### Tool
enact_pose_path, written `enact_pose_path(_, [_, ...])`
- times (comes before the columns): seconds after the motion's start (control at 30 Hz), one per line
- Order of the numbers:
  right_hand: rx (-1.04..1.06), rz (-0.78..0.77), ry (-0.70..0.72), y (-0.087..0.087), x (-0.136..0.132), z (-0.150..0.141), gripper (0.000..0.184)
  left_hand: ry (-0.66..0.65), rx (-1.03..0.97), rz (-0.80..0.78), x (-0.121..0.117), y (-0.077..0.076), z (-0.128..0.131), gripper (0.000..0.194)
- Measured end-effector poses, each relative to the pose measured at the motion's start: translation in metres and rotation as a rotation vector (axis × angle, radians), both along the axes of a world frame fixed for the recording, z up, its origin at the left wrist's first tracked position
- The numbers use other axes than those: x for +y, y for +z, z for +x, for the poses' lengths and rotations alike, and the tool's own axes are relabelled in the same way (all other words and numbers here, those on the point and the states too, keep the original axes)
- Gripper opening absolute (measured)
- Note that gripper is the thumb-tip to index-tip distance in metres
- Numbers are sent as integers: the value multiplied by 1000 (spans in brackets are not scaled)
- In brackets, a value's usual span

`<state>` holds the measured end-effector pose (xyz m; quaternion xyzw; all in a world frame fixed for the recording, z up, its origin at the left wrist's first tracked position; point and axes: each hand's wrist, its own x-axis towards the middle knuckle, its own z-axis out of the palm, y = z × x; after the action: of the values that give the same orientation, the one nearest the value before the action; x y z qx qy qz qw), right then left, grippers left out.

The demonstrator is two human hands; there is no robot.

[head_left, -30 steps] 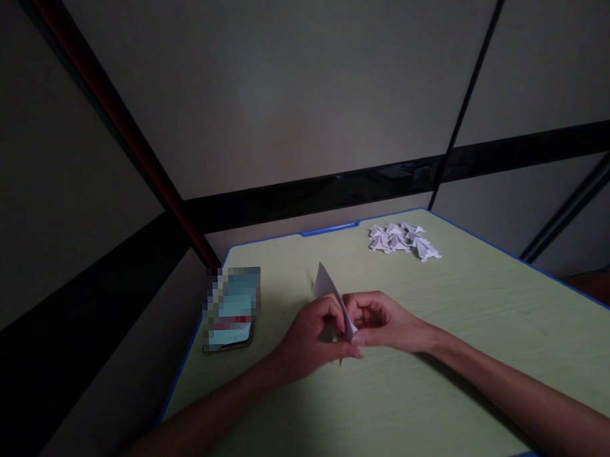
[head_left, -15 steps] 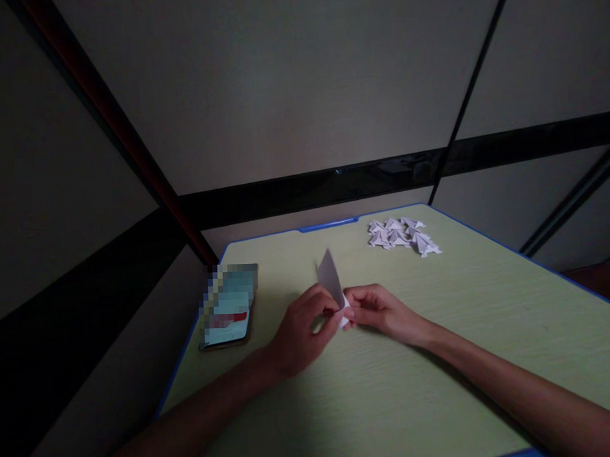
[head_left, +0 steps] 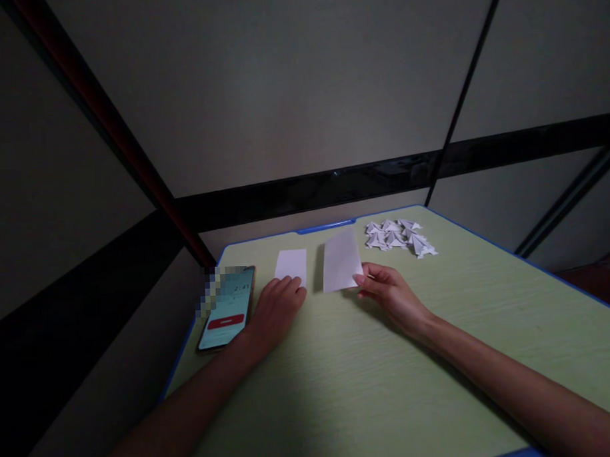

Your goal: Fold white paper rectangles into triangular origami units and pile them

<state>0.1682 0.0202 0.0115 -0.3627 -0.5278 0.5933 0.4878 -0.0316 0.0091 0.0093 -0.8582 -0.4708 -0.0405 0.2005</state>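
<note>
My right hand (head_left: 393, 293) pinches a white sheet of paper (head_left: 340, 262) by its lower right corner, thumb on the near face. The sheet is tilted up off the table, with a shadow to its left. A second, smaller-looking white paper piece (head_left: 291, 263) lies flat on the table to the left. Over the near edge of that piece rests my left hand (head_left: 278, 303), palm down, its fingers laid on the paper and slightly curved. Nothing shows gripped in my left hand, though its thumb side is partly hidden.
Several folded white paper figures (head_left: 396, 237) sit in two rows at the back right of the green table (head_left: 468, 329). A phone (head_left: 230, 310) with a lit screen lies at the left, close by my left forearm. A wall panel (head_left: 300, 89) rises behind the table's blue edge.
My hands have moved apart from the folded paper they held together. My left hand has gone left onto a flat paper piece; my right hand now holds a sheet opened out.
</note>
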Motion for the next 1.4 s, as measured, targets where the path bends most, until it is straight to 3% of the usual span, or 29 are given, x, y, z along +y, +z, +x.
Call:
enact_pose_path(0.07, [46, -8, 18, 0, 0, 0, 26, 45, -95, -33, 2, -1, -2, 18])
enact_pose_path(0.13, [74, -1, 41, 1, 0, 0, 25, 52, -323, -88, 5, -2, -2, 17])
enact_pose_path(0.2, [88, 3, 72, 2, 0, 0, 24, 43, -720, -203, 7, -1, 0, 18])
enact_pose_path(0.33, [66, -1, 169, 3, -2, 0, 23, 158, -1719, -724, 9, 6, 9, 37])
enact_pose_path(0.4, [33, 19, 230, 3, -4, 0, 24, 196, -1992, -907, 8, 9, 12, 37])
enact_pose_path(0.47, [-2, 51, 296, 2, -6, 0, 26, 205, -2108, -971, 7, 9, 14, 30])
enact_pose_path(0.63, [-69, 101, 392, -1, -7, -2, 28, 157, -2106, -843, 5, 2, 13, 16])
enact_pose_path(0.73, [-87, 164, 270, 0, -5, -1, 26, 200, -2087, -775, 6, -2, 11, 14])
enact_pose_path(0.83, [-145, 285, 115, 1, -2, 4, 9, 203, -2053, -754, 5, -3, 11, 14])
enact_pose_path(0.97, [-283, 505, 110, 3, -1, 9, 13, 191, -1979, -762, 3, -4, 13, 17])
enact_pose_path(1.07, [-328, 584, 137, 3, -3, 8, 8, 188, -1933, -772, 0, -4, 15, 17])
enact_pose_path(1.27, [-233, 506, 207, 2, -6, 6, 5, 218, -1788, -729, -3, -1, 19, 19])
enact_pose_path(1.4, [-136, 396, 79, 2, -4, 7, 4, 207, -1666, -690, -3, 0, 22, 20])
